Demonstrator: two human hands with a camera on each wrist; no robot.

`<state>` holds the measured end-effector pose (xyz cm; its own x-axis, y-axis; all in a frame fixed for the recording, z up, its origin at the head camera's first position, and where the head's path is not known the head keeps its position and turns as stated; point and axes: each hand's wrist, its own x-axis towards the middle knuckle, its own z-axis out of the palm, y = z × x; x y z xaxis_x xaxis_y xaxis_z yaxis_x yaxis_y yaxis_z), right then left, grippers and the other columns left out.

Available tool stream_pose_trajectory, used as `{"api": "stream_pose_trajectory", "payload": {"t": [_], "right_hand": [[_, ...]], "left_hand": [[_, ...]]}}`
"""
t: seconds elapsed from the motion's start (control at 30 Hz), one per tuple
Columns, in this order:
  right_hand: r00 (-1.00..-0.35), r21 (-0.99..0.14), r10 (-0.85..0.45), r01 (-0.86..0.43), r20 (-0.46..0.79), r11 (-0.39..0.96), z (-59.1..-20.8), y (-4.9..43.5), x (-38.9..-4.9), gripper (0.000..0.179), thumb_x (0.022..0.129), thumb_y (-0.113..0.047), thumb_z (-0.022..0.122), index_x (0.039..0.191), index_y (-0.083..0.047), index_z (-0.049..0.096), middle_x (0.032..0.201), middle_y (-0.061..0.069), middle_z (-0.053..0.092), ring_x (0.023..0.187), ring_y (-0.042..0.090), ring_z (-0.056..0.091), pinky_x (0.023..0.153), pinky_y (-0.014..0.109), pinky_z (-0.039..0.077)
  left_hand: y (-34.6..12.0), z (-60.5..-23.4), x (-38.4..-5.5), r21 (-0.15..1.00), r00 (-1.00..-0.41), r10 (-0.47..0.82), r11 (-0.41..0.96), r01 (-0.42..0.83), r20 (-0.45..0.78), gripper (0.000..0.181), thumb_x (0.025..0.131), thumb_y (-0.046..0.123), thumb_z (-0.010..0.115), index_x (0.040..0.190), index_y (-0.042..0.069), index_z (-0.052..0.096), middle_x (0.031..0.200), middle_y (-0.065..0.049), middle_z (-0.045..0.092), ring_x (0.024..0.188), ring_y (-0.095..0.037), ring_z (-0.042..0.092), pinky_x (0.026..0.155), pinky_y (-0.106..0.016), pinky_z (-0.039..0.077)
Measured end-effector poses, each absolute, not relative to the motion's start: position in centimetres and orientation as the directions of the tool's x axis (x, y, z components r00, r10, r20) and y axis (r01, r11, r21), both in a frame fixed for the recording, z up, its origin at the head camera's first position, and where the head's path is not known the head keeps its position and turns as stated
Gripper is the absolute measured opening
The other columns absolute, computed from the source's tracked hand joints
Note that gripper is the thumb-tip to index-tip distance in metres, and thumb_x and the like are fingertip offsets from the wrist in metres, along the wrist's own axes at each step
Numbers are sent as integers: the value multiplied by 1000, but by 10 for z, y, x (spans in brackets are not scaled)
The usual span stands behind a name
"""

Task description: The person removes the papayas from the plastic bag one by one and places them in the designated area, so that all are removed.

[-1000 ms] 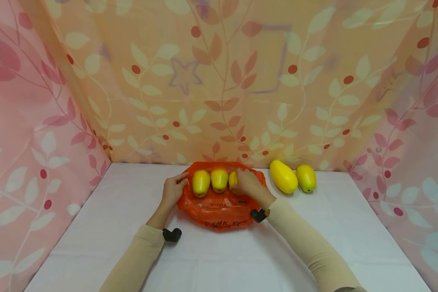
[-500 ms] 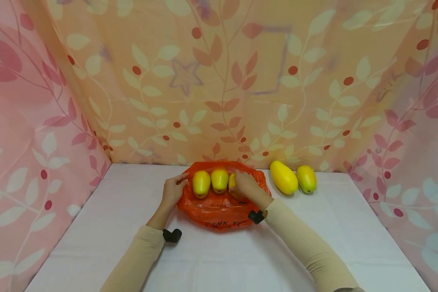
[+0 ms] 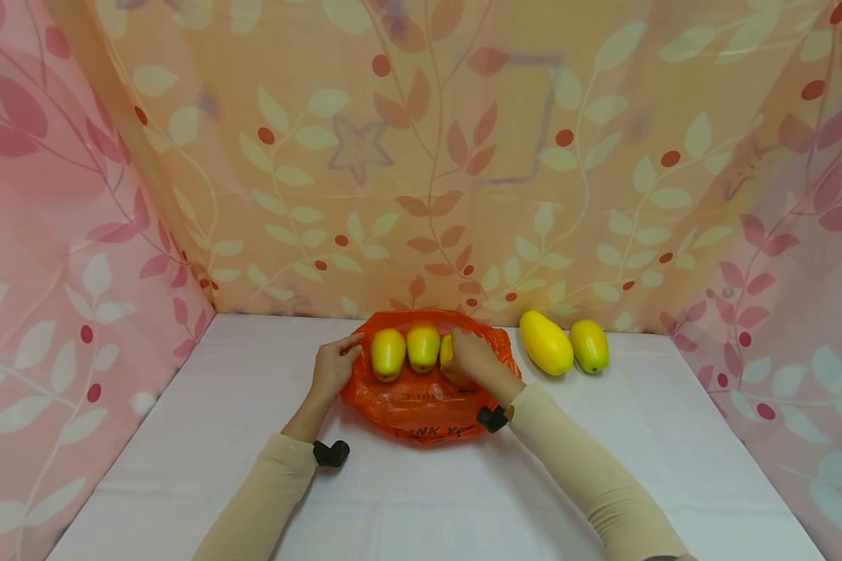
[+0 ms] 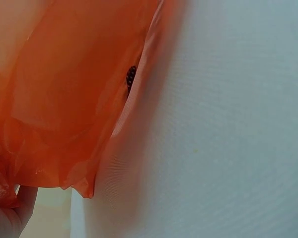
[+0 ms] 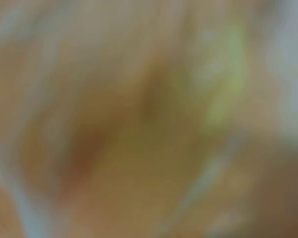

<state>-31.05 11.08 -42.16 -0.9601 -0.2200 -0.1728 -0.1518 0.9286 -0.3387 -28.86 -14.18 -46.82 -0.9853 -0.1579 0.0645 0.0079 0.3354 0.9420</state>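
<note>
An orange-red plastic bag (image 3: 424, 409) with dark lettering lies spread on the white-covered table. My left hand (image 3: 332, 368) pinches its left edge; in the left wrist view the bag (image 4: 69, 99) bunches up by the hand's fingers (image 4: 26, 203). On the bag stand a yellow-green mango (image 3: 388, 354) and a second mango (image 3: 423, 347), side by side. To their right my right hand (image 3: 477, 362) grips a third yellow fruit, a mango (image 3: 447, 354), mostly hidden by the fingers. The right wrist view is a close blur of orange and yellow-green.
Right of the bag, a larger, longer yellow fruit (image 3: 546, 343) and another yellow-green mango (image 3: 589, 347) lie close together near the back of the table (image 3: 421, 499). Leaf-patterned cloth (image 3: 288, 202) hangs behind and at both sides.
My right hand has shifted very slightly down and left with the mango in its grip. The left hand, the bag and the other fruit stay as they were.
</note>
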Motion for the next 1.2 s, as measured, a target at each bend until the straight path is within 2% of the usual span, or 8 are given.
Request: {"api": "stream_pose_trajectory", "payload": {"t": [0.63, 0.83, 1.0, 1.2], "right_hand": [[-967, -340, -213, -156, -138, 928, -424, 110, -309, 64, 84, -22, 76, 136, 0, 43, 115, 16, 62, 94, 28, 57, 97, 45, 51], [-977, -376, -199, -155, -82, 914, -427, 112, -307, 60, 80, -17, 77, 131, -3, 48, 105, 11, 61, 88, 27, 55, 92, 43, 52], [-977, -361, -203, -167, -64, 918, -419, 115, -304, 59, 77, -19, 76, 128, -3, 49, 101, 13, 60, 86, 29, 55, 85, 43, 53], [-974, -375, -213, -168, -80, 912, -403, 120, -302, 68, 79, -25, 78, 134, -2, 46, 114, 18, 62, 94, 31, 58, 88, 44, 52]], "left_hand": [[-142, -468, -287, 949, -987, -158, 316, -11, 42, 32, 97, 7, 57, 128, 3, 64, 133, -19, 61, 135, -33, 47, 114, -46, 37], [-143, -468, -287, 945, -987, -154, 328, -9, 44, 32, 97, 6, 57, 128, 3, 64, 133, -19, 61, 136, -34, 46, 114, -47, 37], [-142, -469, -287, 944, -986, -153, 329, 6, 60, 32, 96, 6, 58, 127, 2, 64, 131, -19, 62, 135, -34, 48, 114, -46, 37], [-144, -469, -288, 944, -986, -157, 331, 3, 58, 32, 96, 7, 58, 127, 3, 64, 131, -17, 62, 135, -33, 47, 114, -46, 37]]}}
